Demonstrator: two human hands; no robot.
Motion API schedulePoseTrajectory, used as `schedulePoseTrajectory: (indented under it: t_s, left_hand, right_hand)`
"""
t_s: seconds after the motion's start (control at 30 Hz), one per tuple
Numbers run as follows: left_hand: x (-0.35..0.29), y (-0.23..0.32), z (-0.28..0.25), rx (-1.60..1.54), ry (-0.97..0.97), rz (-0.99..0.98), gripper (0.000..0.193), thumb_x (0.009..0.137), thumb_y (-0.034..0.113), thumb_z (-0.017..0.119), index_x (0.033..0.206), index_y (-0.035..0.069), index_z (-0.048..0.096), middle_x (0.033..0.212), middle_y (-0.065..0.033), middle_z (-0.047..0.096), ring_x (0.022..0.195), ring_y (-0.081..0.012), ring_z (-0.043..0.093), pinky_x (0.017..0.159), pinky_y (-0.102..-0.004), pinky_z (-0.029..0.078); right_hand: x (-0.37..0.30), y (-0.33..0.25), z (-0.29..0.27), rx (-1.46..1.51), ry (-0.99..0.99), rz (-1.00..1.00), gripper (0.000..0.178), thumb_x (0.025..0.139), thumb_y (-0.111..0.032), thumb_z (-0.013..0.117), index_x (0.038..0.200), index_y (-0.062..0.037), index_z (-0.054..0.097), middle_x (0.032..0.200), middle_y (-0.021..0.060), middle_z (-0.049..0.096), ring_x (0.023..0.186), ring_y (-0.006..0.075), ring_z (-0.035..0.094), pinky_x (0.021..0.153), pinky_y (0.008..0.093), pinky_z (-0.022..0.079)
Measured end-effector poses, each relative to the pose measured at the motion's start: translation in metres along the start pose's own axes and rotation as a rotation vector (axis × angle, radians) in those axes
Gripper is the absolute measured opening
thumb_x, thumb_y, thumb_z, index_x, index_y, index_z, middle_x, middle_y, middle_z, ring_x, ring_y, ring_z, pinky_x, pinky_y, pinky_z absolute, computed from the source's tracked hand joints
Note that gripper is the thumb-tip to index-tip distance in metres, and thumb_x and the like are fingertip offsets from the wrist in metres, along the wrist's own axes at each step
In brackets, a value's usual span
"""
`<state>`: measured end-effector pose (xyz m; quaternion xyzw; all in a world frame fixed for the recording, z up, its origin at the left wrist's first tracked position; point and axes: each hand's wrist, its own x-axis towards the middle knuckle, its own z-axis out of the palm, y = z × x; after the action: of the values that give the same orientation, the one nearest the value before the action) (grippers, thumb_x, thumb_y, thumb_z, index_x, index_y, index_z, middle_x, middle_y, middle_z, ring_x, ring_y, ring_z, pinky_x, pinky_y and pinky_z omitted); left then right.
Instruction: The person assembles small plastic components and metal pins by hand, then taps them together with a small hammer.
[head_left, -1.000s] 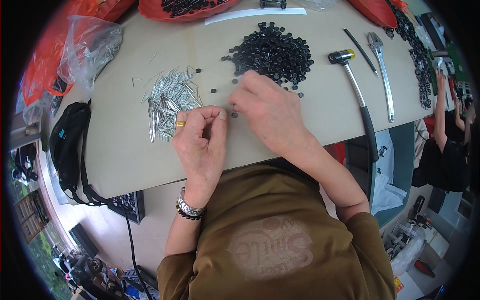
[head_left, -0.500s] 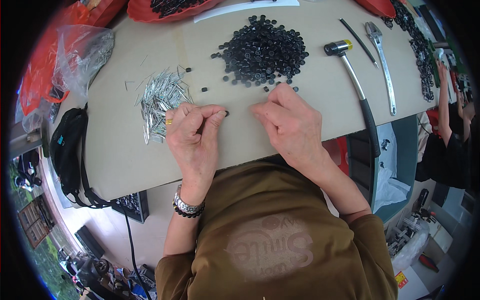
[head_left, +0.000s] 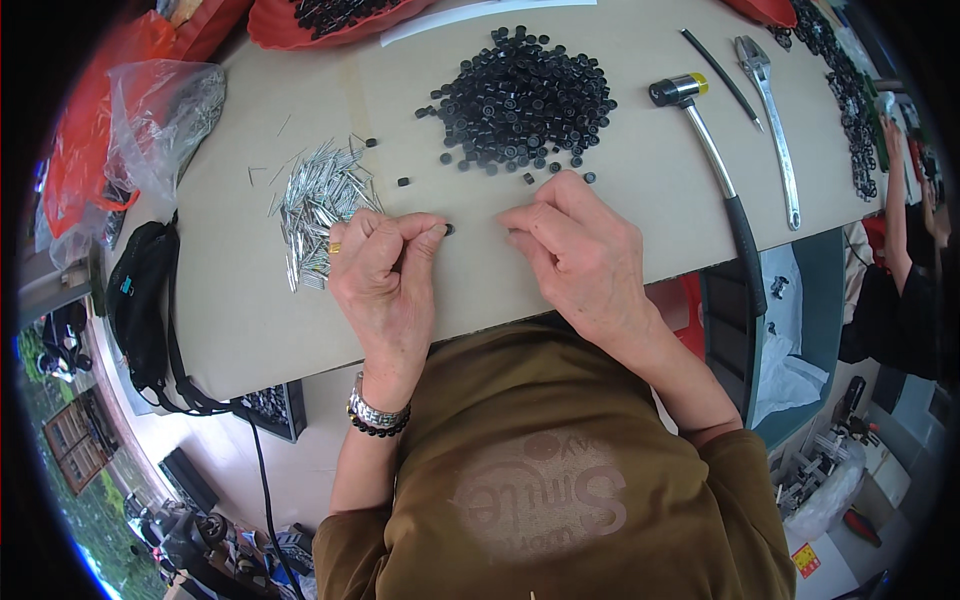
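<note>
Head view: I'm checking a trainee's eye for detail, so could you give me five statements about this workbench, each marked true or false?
1. A small black piece is at the fingertips of the left hand. True.
2. The two hands are clasped together. False: the right hand is apart from the left.
3. The metal pins lie to the right of the black pile. False: they lie to its left.
4. A silver watch is on the left wrist. True.
5. The wrench lies between the black pile and the hammer. False: it lies to the right of the hammer.
</note>
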<state>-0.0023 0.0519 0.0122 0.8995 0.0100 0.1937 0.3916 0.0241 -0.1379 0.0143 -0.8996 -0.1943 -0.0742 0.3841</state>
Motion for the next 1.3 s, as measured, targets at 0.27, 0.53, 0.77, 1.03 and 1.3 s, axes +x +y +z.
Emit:
schedulePoseTrajectory:
  t_s: [0.27,0.53,0.77,1.03,1.3]
  left_hand:
    - [0.0,0.006,0.004,0.163,0.012,0.15,0.008,0.081,0.0,0.078,0.087,0.003,0.074,0.074,-0.0053,0.055,0.075,-0.0214,0.05,0.07,-0.0338,0.043]
    - [-0.001,0.001,0.009,0.09,0.04,0.153,0.017,0.073,-0.006,0.077,0.083,0.006,0.07,0.076,-0.0054,0.056,0.072,-0.0249,0.051,0.065,-0.0366,0.044]
    - [-0.001,0.0,0.009,0.087,0.041,0.151,0.017,0.073,-0.006,0.075,0.083,0.006,0.07,0.078,-0.0059,0.057,0.073,-0.0255,0.052,0.064,-0.0371,0.045]
    - [-0.004,-0.001,0.008,0.067,0.038,0.128,0.011,0.077,-0.003,0.075,0.084,0.004,0.07,0.078,-0.0068,0.06,0.074,-0.0253,0.055,0.066,-0.0364,0.046]
    - [-0.004,-0.001,0.008,0.029,0.048,0.136,0.014,0.075,-0.004,0.075,0.084,0.006,0.069,0.079,-0.0073,0.059,0.073,-0.0281,0.055,0.066,-0.039,0.047]
  right_hand:
    - [0.0,0.001,0.003,-0.021,0.023,-0.028,0.011,0.081,-0.009,0.077,0.09,-0.0108,0.07,0.089,0.0017,0.06,0.076,0.0226,0.066,0.057,0.0376,0.052]
    - [0.002,-0.005,0.001,-0.048,0.009,-0.031,0.009,0.082,-0.009,0.077,0.089,-0.0109,0.071,0.088,0.0025,0.059,0.076,0.0227,0.066,0.059,0.0382,0.052]
    - [0.009,-0.002,-0.003,-0.05,0.042,-0.011,0.015,0.081,-0.005,0.075,0.094,-0.0124,0.075,0.089,0.0029,0.06,0.078,0.0224,0.067,0.064,0.0366,0.055]
    - [0.006,-0.005,-0.004,-0.082,-0.09,-0.016,0.014,0.081,-0.007,0.076,0.092,-0.0121,0.07,0.091,0.0036,0.061,0.078,0.0255,0.066,0.063,0.0391,0.054]
    - [0.009,-0.007,-0.004,-0.035,-0.068,-0.032,0.014,0.082,-0.007,0.075,0.094,-0.0111,0.067,0.092,0.0045,0.061,0.08,0.0269,0.066,0.065,0.0402,0.053]
